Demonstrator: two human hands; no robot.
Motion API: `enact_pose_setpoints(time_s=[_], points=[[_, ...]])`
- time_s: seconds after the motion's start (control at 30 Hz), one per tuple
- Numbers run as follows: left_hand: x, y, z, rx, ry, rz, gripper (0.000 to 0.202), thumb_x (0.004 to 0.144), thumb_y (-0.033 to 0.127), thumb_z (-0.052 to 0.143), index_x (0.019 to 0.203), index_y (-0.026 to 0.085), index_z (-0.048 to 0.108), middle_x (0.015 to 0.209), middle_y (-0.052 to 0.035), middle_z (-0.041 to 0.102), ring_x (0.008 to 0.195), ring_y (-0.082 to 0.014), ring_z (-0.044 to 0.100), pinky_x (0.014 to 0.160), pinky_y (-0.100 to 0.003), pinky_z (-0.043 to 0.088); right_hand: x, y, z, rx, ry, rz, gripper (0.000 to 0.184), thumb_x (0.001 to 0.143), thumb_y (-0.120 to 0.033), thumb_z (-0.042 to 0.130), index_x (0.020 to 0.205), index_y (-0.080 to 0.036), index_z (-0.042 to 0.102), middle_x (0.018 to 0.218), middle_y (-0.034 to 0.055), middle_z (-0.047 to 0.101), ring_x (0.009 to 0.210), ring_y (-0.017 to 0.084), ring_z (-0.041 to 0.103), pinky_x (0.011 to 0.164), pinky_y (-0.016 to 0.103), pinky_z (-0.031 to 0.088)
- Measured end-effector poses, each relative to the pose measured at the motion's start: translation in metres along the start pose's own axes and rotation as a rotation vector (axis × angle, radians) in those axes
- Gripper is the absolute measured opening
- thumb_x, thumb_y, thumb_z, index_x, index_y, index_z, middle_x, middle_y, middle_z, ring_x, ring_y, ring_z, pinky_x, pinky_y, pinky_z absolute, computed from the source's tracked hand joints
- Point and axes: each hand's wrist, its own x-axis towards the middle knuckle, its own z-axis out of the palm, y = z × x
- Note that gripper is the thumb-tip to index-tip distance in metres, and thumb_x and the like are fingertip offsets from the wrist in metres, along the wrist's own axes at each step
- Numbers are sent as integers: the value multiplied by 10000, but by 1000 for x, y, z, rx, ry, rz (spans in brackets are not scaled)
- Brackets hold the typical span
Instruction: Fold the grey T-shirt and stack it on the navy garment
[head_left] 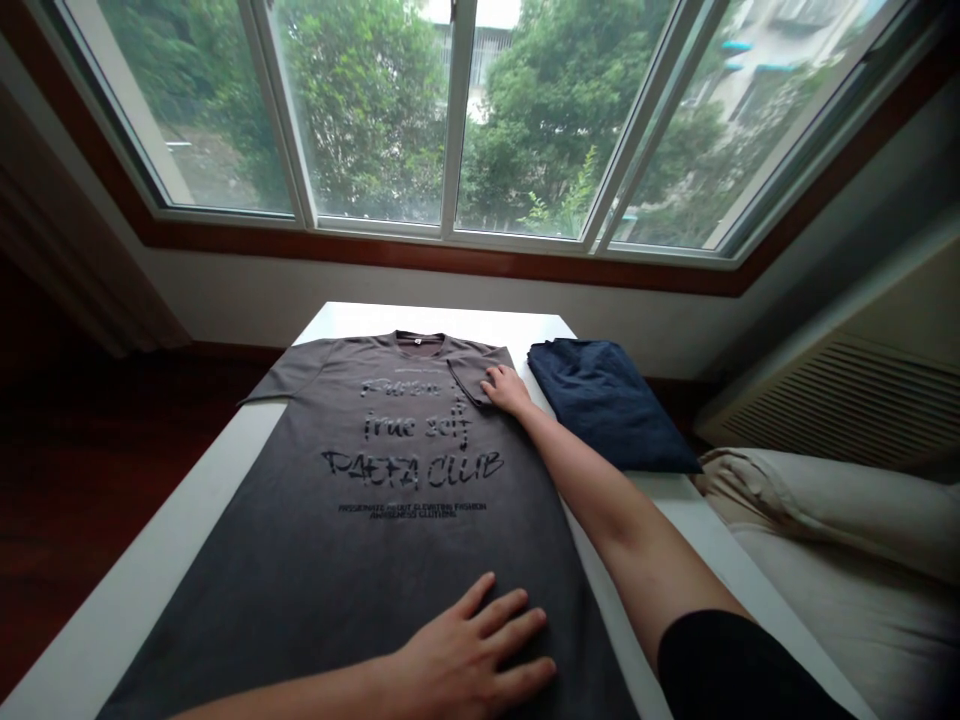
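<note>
Grey T-shirt (405, 570) lies under spread left fingers (504, 612); right fingers (496, 374) curl on its folded sleeve (472, 373), grip unclear.

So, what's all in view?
Window: 1, white, ahead
Wall: 1, white, below window
Table: 1, white, below window
Shirt: 1, dark grey, on table
Folded cloth: 1, navy, right of shirt
Trees: several, green, outside
Buildings: some, pale, outside
Curtain: 1, brownish, far left
Floor: 1, dark red, left
Fabric: count unclear, beige, right
Vented panel: 1, beige, right
Worn sleeve: 1, black, lower right
Right hand: 1, bare, on shirt's sleeve
Left hand: 1, bare, on shirt's front
</note>
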Motion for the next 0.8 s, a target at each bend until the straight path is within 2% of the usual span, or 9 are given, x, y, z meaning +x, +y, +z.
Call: enact_pose_setpoints(time_s=[0.07, 0.13, 0.3, 0.4, 0.47, 0.57, 0.63, 0.7, 0.8], points=[[-1, 1, 7, 31, 9, -5, 524, 1070, 443, 465, 1567, 283, 421, 1640, -96, 387, 1487, -301, 393, 1189, -528, 372, -3, 9, 8, -86, 2, 31, 479, 994, -471, 528, 1412, -243, 582, 1533, 123, 473, 1435, 292, 391, 1188, 431, 311], [-1, 1, 12, 62, 24, -4, 512, 1080, 416, 443, 1576, 293, 408, 1645, -90, 378, 1487, -298, 396, 1186, -519, 381, -1, 16, 10, -101, 9, 93, 516, 1011, -488, 486, 1459, -240, 544, 1561, 136, 439, 1446, 304, 379, 1192, 448, 296], [2, 6, 27, 153, 105, 36, 491, 1070, 448, 473, 1547, 335, 439, 1610, -80, 437, 1434, -298, 474, 1141, -541, 433, 23, 29, -3, 1, 84, 221, 450, 1008, -367, 475, 1403, -173, 575, 1354, 184, 601, 1247, 288, 568, 1081, 377, 415], [3, 8, 37, 183, 102, 56, 471, 1070, 455, 475, 1533, 374, 457, 1609, -42, 444, 1416, -279, 493, 1104, -497, 478, 39, 34, -15, 60, 99, 275, 418, 964, -326, 546, 1347, -169, 602, 1276, 188, 637, 1170, 290, 614, 1023, 367, 457], [3, 8, 43, 192, 104, 42, 434, 1076, 426, 474, 1508, 389, 488, 1612, -3, 441, 1417, -256, 487, 1096, -451, 483, 48, 35, -22, 127, 78, 321, 478, 902, -335, 639, 1347, -168, 593, 1244, 182, 654, 1165, 304, 618, 1013, 377, 471], [10, 5, 44, 146, 144, 18, 378, 1088, 382, 459, 1458, 386, 536, 1570, 42, 487, 1364, -205, 515, 1080, -385, 466, 56, 33, -29, 349, 60, 325, 565, 808, -366, 750, 1319, -176, 599, 1157, 155, 690, 1112, 301, 640, 944, 360, 518], [23, 4, 40, 72, 143, -27, 367, 1090, 391, 453, 1445, 379, 544, 1420, 28, 611, 1189, -174, 612, 971, -338, 490, 60, 30, -31, 539, 37, 298, 572, 788, -384, 774, 1297, -183, 609, 1113, 139, 703, 1037, 281, 660, 859, 343, 550], [46, 5, 36, 3, 97, -72, 370, 1082, 407, 469, 1444, 371, 538, 1165, 12, 702, 931, -150, 662, 768, -299, 484, 64, 28, -32, 692, -17, 283, 578, 779, -384, 785, 1295, -192, 612, 1090, 118, 709, 959, 254, 670, 795, 340, 561], [88, 10, 42, -63, 1, -70, 396, 1056, 423, 513, 1445, 351, 521, 889, 20, 687, 692, -154, 623, 557, -306, 371, 71, 29, -31, 787, -81, 236, 524, 773, -313, 766, 1269, -201, 637, 1065, 83, 717, 882, 211, 668, 785, 339, 561]])
